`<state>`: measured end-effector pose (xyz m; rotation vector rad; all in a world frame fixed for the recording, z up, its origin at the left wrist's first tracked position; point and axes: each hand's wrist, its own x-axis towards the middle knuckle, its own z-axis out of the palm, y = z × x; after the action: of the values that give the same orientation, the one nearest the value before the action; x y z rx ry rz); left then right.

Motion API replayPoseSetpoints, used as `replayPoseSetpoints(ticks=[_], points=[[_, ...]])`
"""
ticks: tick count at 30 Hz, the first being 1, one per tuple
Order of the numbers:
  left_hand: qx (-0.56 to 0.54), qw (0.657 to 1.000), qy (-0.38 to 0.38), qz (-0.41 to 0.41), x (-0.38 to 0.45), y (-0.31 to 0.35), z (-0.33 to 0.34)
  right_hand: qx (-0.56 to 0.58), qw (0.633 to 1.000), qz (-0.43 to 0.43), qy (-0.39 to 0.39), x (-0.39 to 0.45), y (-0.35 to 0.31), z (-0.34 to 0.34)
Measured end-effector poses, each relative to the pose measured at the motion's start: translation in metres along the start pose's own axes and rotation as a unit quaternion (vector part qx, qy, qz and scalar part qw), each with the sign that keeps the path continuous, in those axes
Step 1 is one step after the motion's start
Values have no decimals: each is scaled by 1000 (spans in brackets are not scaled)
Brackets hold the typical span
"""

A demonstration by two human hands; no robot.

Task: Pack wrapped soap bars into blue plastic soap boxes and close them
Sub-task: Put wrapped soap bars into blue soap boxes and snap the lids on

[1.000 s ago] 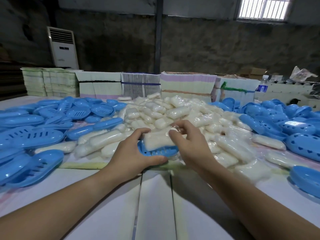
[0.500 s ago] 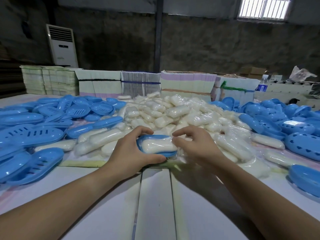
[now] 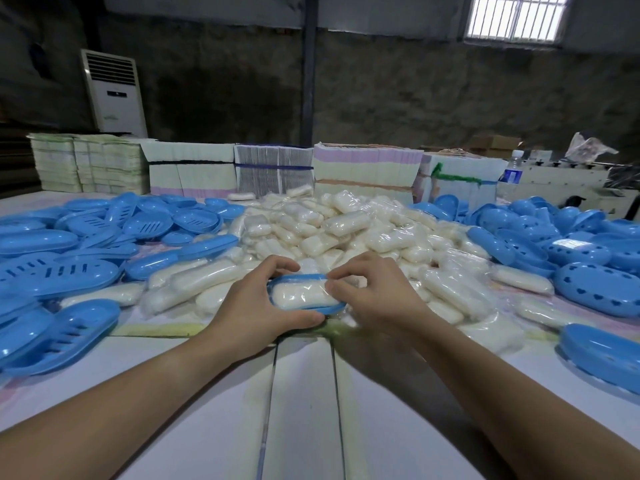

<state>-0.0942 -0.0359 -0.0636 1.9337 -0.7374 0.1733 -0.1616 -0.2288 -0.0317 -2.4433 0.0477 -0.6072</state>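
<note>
White tabletop (image 3: 301, 410) carried everything; at 12 o'clock of it, the left hand (image 3: 256, 306) gripped a blue soap box (image 3: 332, 309) holding a wrapped soap bar (image 3: 301, 296), whose wrapper the right hand (image 3: 377, 292) pinched at 3 o'clock.

Pretty dim room, rough dark concrete wall (image 3: 398, 98) at the back. One barred window (image 3: 516, 16) up top right lets in the daylight. A white standing air conditioner (image 3: 112, 93) sits on the left, and a dark pillar (image 3: 309, 67) runs up the middle behind the white table (image 3: 304, 410).
</note>
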Motion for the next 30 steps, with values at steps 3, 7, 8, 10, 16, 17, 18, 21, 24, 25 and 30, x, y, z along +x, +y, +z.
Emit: replayPoseSetpoints(ticks=[3, 7, 8, 10, 16, 17, 18, 21, 24, 25, 30], points=[[2, 1000, -11, -3, -1, 0, -1, -7, 998, 5, 57, -1, -1, -23], [-8, 999, -36, 11, -2, 2, -5, -86, 994, 39, 54, -3, 7, -75], [-7, 999, -47, 18, -3, 3, -5, -131, 989, 55, 29, -7, 13, -89], [-4, 997, -65, 33, -3, 4, -3, -215, 970, 111, -30, -20, 28, -119], [21, 990, -110, 81, -4, 0, 2, -340, 896, 246, -144, -67, 70, -191], [31, 988, -122, 93, -4, 0, 2, -346, 884, 265, -167, -73, 75, -194], [45, 985, -132, 104, -4, 1, 2, -346, 874, 283, -192, -78, 80, -196], [68, 982, -142, 109, -5, 1, 0, -324, 863, 309, -234, -88, 90, -199], [67, 983, -143, 97, -5, -2, 0, -300, 865, 316, -250, -90, 92, -206], [67, 982, -147, 93, -4, -4, 1, -302, 861, 317, -258, -89, 92, -208], [90, 979, -167, 78, 1, -13, 1, -344, 853, 309, -243, -87, 93, -209]])
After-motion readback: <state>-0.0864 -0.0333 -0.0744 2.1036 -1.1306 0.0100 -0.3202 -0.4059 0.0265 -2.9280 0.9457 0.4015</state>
